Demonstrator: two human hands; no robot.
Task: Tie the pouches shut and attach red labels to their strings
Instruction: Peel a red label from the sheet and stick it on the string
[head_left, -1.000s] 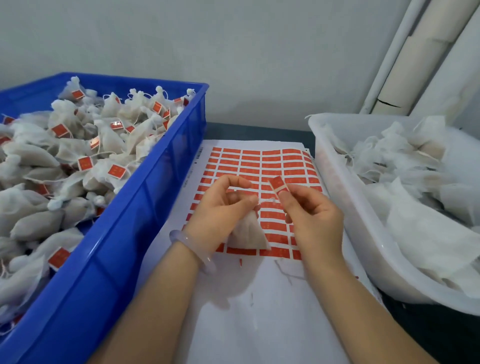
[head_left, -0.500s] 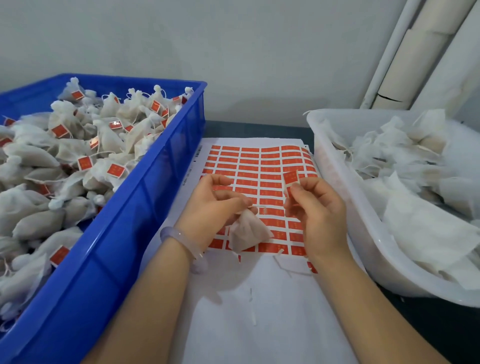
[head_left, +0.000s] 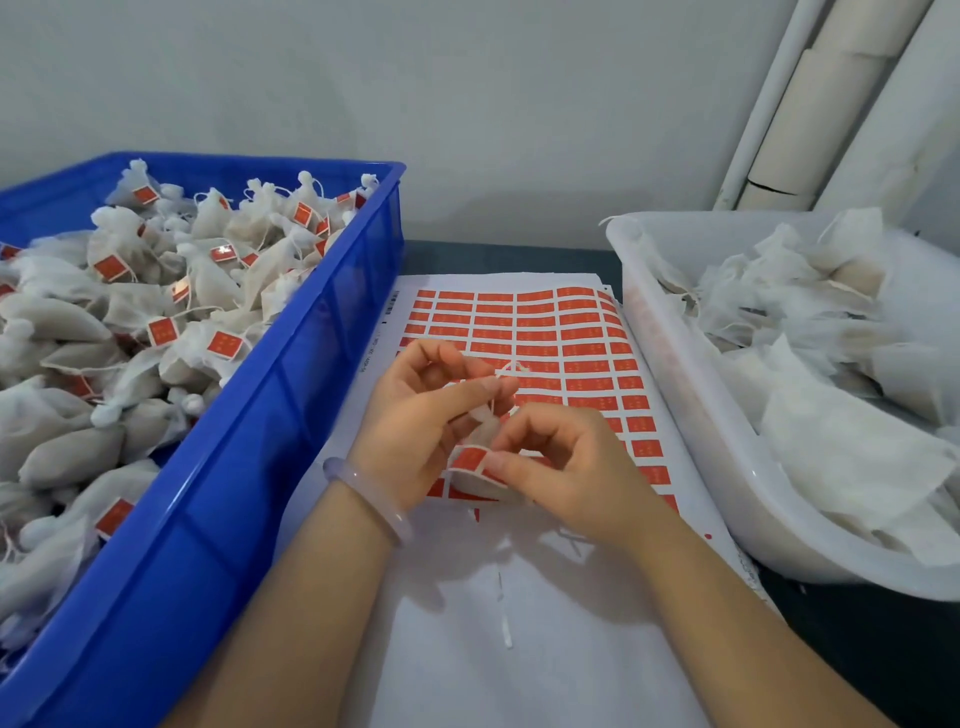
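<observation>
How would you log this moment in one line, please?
left hand: pinches white string | right hand: pinches red paper label | white mesh pouch: between hands

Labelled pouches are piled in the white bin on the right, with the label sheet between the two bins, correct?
No: the head view shows the labelled pouches in the blue crate on the left. The label sheet lies between it and the white bin.

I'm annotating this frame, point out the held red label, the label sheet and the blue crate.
red label (head_left: 467, 459): head view, printed face.
label sheet (head_left: 545, 691): head view, bare lower backing.
blue crate (head_left: 291, 415): head view, side wall.
</observation>
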